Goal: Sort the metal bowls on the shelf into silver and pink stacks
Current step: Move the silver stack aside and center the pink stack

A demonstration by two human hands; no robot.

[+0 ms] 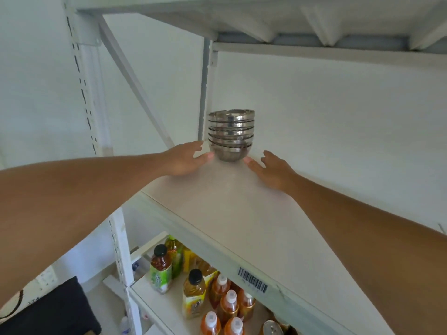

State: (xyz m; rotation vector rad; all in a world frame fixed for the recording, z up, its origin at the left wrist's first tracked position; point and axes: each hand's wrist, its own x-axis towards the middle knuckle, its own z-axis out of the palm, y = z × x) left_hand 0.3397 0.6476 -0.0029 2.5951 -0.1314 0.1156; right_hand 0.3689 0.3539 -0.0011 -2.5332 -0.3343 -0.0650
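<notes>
A single stack of several nested metal bowls (231, 135) stands upright at the back left corner of the white shelf board (246, 213). All the bowls look silver; I see no pink one. My left hand (185, 159) lies just left of the stack's base, fingers apart, fingertips close to the bottom bowl. On the other side, my right hand (272, 169) rests on the shelf with spread fingers pointing at the base. Neither hand holds anything.
A white upright post (205, 93) rises right behind the stack, and another shelf (290, 25) hangs overhead. The lower shelf holds several drink bottles (193, 293) and a can (272, 327). A barcode label (252, 280) sits on the shelf's front edge.
</notes>
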